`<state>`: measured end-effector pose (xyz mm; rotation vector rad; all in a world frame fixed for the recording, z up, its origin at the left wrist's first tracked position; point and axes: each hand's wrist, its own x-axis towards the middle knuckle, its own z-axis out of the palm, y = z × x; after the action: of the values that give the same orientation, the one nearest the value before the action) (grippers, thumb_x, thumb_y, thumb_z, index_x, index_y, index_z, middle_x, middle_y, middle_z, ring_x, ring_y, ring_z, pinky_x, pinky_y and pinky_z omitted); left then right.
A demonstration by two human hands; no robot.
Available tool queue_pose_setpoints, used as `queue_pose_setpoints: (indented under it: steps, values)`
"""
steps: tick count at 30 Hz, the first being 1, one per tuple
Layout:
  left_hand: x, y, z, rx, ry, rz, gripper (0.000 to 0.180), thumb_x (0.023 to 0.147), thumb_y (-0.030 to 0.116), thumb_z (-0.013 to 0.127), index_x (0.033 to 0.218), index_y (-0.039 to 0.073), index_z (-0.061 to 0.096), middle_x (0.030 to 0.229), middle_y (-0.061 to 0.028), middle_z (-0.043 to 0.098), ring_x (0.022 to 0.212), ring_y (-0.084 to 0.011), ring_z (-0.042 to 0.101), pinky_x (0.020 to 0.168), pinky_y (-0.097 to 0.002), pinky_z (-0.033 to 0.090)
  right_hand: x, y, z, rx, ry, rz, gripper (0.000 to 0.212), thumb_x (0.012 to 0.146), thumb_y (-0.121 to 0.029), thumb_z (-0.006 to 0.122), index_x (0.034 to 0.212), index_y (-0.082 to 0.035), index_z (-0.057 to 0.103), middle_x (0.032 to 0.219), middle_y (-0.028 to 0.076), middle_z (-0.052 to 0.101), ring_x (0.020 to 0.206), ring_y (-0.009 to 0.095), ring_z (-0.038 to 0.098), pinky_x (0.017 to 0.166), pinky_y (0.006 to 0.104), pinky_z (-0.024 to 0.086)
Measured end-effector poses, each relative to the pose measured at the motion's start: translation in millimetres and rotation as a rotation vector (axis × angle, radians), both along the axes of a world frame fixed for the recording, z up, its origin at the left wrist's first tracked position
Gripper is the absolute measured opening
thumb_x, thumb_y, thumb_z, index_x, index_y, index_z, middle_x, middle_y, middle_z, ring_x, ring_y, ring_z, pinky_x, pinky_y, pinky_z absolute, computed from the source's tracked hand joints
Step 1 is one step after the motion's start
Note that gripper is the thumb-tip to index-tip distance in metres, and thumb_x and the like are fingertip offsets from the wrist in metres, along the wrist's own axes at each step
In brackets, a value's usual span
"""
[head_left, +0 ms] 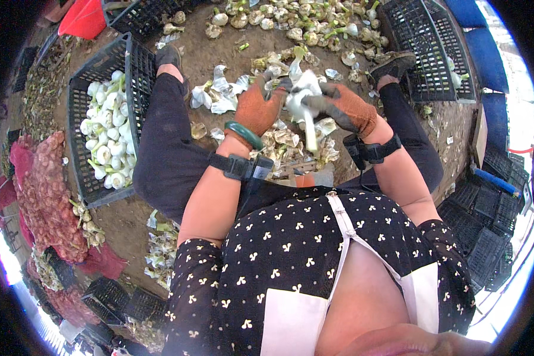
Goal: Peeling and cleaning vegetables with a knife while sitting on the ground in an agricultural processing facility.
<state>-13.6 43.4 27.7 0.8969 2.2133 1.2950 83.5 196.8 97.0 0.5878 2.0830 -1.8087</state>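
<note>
A white garlic bulb [303, 98] with its pale stem [311, 135] pointing down toward me is between my hands, blurred by motion. My right hand [345, 110], in an orange and grey work glove, is closed on it from the right. My left hand [261, 105], gloved alike, has its grey fingertips against the bulb's left side, bent and closed; the far side of its grip is hidden. Peeled white skins [221, 95] lie on the ground beyond my left hand. Below the bulb, dry brownish skins [283, 145] are heaped between my legs.
At the left, a black plastic crate [77, 151] holds cleaned white garlic. Unpeeled garlic bulbs [302, 21] are spread ahead. Another black crate [418, 50] stands at the far right. Red mesh sacks [47, 196] lie at the left; stacked crates [480, 216] are at the right.
</note>
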Motion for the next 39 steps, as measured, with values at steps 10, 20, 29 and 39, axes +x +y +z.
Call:
queue_pose_setpoints:
  steps: [10,20,29,39]
  values:
    - [8,-5,20,0.479,-0.812,-0.134,0.041,0.062,0.004,0.053,0.103,0.000,0.052,0.090,-0.0061,0.059,0.080,-0.0150,0.056,0.071,-0.0266,0.044,-8,40,-35,0.599,-0.099,0.287,0.047,0.074,-0.023,0.061,0.112,-0.002,0.045,0.103,0.014,0.055,0.090,0.021,0.054,0.078,0.0300,0.043]
    - [18,29,4,0.274,-0.587,-0.055,0.056,0.073,0.014,0.052,0.123,0.000,0.033,0.098,-0.0099,0.054,0.075,-0.0196,0.056,0.066,-0.0280,0.046,-11,35,-33,-0.220,-0.043,-0.059,0.051,0.076,-0.028,0.060,0.118,-0.005,0.042,0.110,0.009,0.051,0.100,0.016,0.048,0.082,0.0274,0.041]
    - [19,7,-30,-0.130,-1.034,-0.032,0.033,0.070,0.017,0.055,0.099,0.002,0.049,0.082,-0.0065,0.056,0.067,-0.0158,0.054,0.054,-0.0282,0.046,-11,203,9,-0.636,0.929,-0.515,0.056,0.075,-0.030,0.060,0.118,-0.003,0.037,0.119,0.015,0.042,0.105,0.027,0.045,0.081,0.0306,0.046]
    - [24,6,-42,0.120,-1.227,0.036,0.034,0.074,0.008,0.048,0.108,0.005,0.052,0.102,-0.0124,0.056,0.092,-0.0214,0.056,0.076,-0.0293,0.044,-24,128,-166,1.057,-0.371,0.386,0.071,0.061,-0.018,0.067,0.124,-0.013,0.033,0.121,0.018,0.041,0.105,0.035,0.045,0.088,0.0384,0.039]
